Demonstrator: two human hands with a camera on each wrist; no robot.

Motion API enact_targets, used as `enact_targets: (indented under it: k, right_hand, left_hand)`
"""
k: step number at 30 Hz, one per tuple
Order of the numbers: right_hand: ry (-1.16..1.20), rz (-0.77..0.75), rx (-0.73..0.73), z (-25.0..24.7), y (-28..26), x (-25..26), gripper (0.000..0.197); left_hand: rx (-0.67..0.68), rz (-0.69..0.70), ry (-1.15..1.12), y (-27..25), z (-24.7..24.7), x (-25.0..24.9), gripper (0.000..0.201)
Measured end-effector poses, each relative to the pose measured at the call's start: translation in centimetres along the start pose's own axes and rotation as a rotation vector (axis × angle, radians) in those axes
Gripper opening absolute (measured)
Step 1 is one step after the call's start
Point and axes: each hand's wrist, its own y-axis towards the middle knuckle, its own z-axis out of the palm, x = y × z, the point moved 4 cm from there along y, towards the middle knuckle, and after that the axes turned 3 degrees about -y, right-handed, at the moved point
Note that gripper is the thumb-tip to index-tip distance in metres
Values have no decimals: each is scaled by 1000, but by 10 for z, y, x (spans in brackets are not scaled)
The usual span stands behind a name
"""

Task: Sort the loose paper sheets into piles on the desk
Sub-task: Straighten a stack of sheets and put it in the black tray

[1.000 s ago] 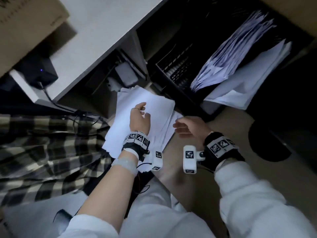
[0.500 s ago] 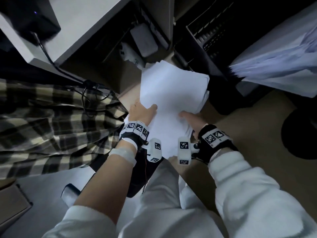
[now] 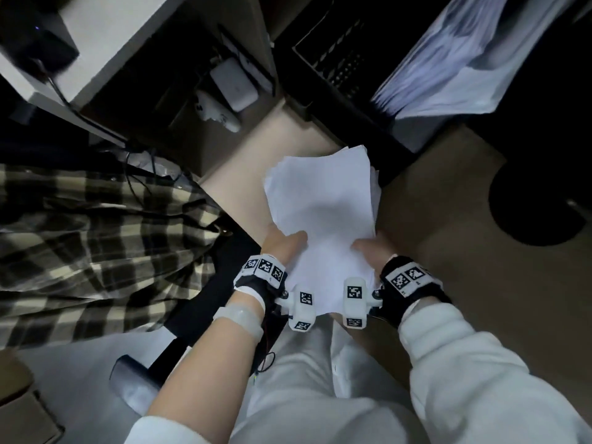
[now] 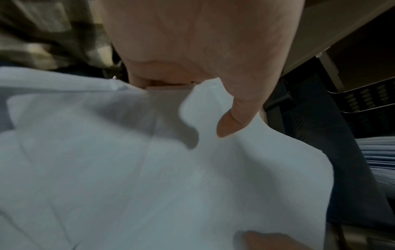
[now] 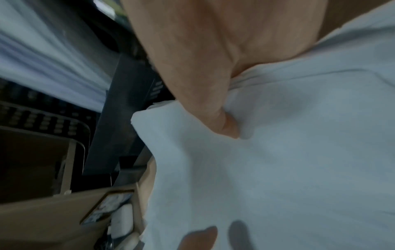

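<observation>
2 hands hold 1 stack of white paper sheets (image 3: 320, 200) above the lap: left hand (image 3: 282, 245) & right hand (image 3: 371, 251) each pinch its near end, thumbs on top.

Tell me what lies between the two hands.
Head view: only the white paper stack lies between left hand and right hand; each grips one near edge.

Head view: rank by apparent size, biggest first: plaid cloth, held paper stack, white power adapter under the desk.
1. plaid cloth
2. held paper stack, gripped by left hand and right hand; it sits nearer the camera, so this rank is unsure
3. white power adapter
</observation>
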Motion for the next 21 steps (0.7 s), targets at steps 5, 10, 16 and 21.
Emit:
enact_targets:
  k: [5,10,16,21]
  right_hand:
    - [135,-53,-93,-71,-48,-58,16]
    - [330,-250,-286,-161,-123,-65,14]
    - [479,-437,-437,-246,-183,-79,29]
    - [415,-419,-376,-246,-184,-120,16]
  left_hand:
    - [-94,213,-133,-71,49,8,21]
    - [-30,507,-255,-162,93,-35,24]
    - [-13,853,-457,-243,117,-77,28]
    - [113,833,-218,-234,145,-54,65]
